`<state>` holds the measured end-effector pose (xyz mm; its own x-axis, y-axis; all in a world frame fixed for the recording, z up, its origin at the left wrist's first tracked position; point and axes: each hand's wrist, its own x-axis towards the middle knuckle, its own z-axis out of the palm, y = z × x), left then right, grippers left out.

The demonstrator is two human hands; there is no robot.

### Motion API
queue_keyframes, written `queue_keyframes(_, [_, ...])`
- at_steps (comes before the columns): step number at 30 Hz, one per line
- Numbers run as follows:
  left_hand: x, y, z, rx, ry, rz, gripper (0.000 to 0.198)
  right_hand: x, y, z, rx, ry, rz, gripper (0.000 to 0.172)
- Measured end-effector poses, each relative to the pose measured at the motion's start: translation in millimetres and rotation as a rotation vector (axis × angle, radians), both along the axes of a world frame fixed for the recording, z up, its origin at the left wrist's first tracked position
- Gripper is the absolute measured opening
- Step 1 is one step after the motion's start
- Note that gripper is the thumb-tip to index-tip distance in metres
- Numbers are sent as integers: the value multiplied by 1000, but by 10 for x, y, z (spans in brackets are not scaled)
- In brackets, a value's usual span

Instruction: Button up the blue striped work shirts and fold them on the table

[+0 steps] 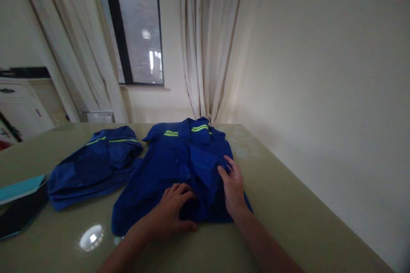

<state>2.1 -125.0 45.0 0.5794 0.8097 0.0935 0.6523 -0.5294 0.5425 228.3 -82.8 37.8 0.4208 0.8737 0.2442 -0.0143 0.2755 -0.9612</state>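
Wall (326, 72), pale and plain, fills the right side of the view, and against it runs a greenish, glossy table (288, 217) that spreads across the foreground. Beyond its far end hang long cream curtains (208, 30), one to either side of a dark-framed window (139, 21). A white cabinet (19, 102) with a dark top stands at the far left, partly hidden by the left curtain.

In the middle of the table lies a blue work shirt (150, 170), front up, its collar end away from the person and its hem toward them. Left of it, close beside, lies a second blue garment (92, 166), folded, with yellow-green stripes across its far part.

Both hands are on the work shirt. The left hand (176, 207) lies palm down on the lower front, fingers loosely bent, thumb spread out beyond the hem. The right hand (233, 181) pinches a loose front panel between thumb and fingers near the shirt's right edge.

At the table's left edge, a black flat object (22, 213) lies partly under a light-blue face mask (21, 188). Smaller yellow-green reflective strips (171, 133) cross the shirt's chest, and a round button (188, 176) shows on its front.
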Motion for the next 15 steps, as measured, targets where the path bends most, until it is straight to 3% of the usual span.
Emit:
queue_keyframes(2, [5,28,53,13,-26,-4,18,121,26,94,47,122,-88,64])
queue_keyframes(5, [46,44,71,20,-77,21,22,267,-15,248,174,78,-213,51])
queue_keyframes(8, [62,19,30,48,-108,32,22,280,-117,315,246,-169,-234,32])
queue_keyframes(11, [79,-31,-21,102,-49,30,72,144,-239,285,312,-426,-97,21])
queue_keyframes(13, [119,-63,-34,119,22,7,64,13,-309,244,337,-537,57,17])
queue_keyframes(15, [169,-76,-23,112,36,-17,35,-103,-355,200,316,-574,171,17])
